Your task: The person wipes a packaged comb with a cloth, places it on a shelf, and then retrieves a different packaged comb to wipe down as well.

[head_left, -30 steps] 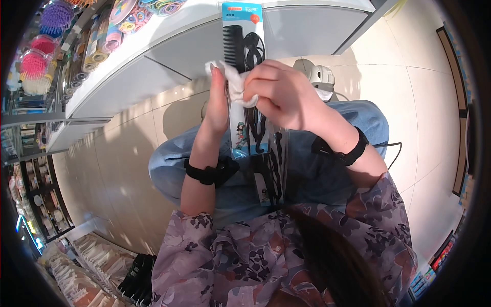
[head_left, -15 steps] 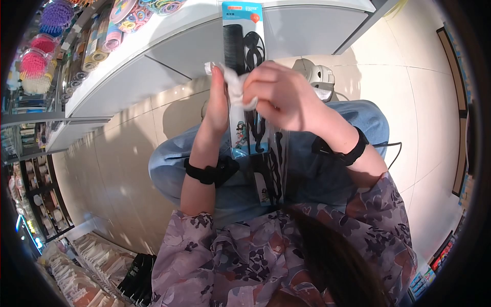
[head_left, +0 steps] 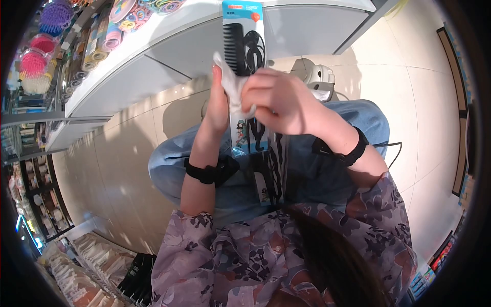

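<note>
A long blue-and-white comb package [head_left: 244,11] with a black comb [head_left: 233,46] and black hair tools under clear plastic extends away from my lap. My left hand [head_left: 219,105] grips its left side, thumb up along the edge and the other fingers hidden behind it. A crumpled white tissue [head_left: 232,87] is pinched in my right hand [head_left: 281,100] and lies against the package front, its upper end near my left thumb. Below, a second package [head_left: 266,179] with black hair tools rests on my lap.
A white display shelf [head_left: 169,38] with colourful hair ties and rolls runs ahead and left. Brushes [head_left: 36,64] hang at the far left. Hanging goods [head_left: 82,271] fill the lower left. My shoe [head_left: 319,77] stands on the tiled floor beyond my right hand.
My right hand has shifted slightly down along the package with the tissue. The tissue's upper end now stands higher beside my left thumb. My left hand stays in place.
</note>
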The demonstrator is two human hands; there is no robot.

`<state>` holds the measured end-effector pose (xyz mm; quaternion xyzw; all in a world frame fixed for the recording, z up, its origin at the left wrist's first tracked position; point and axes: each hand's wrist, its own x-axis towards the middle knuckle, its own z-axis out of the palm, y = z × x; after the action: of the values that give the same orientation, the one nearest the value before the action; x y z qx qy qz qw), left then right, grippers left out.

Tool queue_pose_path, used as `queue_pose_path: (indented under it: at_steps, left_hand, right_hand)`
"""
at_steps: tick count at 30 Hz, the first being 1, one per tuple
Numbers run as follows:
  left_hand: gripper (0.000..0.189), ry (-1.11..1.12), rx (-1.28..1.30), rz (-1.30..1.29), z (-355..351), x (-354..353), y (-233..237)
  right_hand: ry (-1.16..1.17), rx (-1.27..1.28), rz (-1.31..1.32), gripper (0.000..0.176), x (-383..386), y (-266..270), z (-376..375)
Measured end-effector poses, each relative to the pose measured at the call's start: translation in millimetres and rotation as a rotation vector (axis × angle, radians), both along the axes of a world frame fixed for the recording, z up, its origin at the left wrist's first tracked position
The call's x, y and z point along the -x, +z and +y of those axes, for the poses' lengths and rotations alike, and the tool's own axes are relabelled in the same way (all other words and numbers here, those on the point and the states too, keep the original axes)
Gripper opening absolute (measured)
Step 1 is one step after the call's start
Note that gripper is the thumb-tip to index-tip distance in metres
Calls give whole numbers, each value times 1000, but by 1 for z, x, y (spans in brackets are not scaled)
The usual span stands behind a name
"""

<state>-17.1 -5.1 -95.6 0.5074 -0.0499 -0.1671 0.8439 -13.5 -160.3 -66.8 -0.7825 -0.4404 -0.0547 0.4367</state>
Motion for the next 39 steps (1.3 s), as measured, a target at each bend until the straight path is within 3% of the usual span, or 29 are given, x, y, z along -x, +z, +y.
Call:
queue_pose_path:
  at_steps: [5,7,9,11,15,19,20,22,24,33,39]
  left_hand:
    - [65,-42,97,-27,-4,1,2]
    - [64,-44,110,-19,-3,1,1]
    - [64,13,-37,-81,-1,0,-3]
    - [66,19,-21,-11,-1,0,0]
    - [68,-5,60,83,-3,1,1]
    - [66,-90,156,61,1,-2,1]
    - [66,-90,156,61,0,-1,1]
    - [64,26,-75,-81,-2,0,2]
    - [63,12,-48,-89,-1,-1,-3]
    - [61,9,-20,-32,-1,-1,1]
    - [60,19,20,17,-3,-1,1]
  right_hand:
    - [-220,-80,-41,14,-6,-3,-3]
    - [-165,-30,-20,14,-4,0,-3]
    - [-109,19,1,14,-1,0,-2]
    - [48,6,-52,5,1,-2,3]
    - [142,-17,30,4,7,0,4]
    - [130,-3,19,4,3,-1,1]
    - [23,26,42,4,3,0,1]
    - [-84,56,64,4,2,0,0]
    - [-159,12,30,14,-1,-1,0]
    - [50,-18,-30,5,3,-3,4]
    - [-12,24,23,6,2,-4,2]
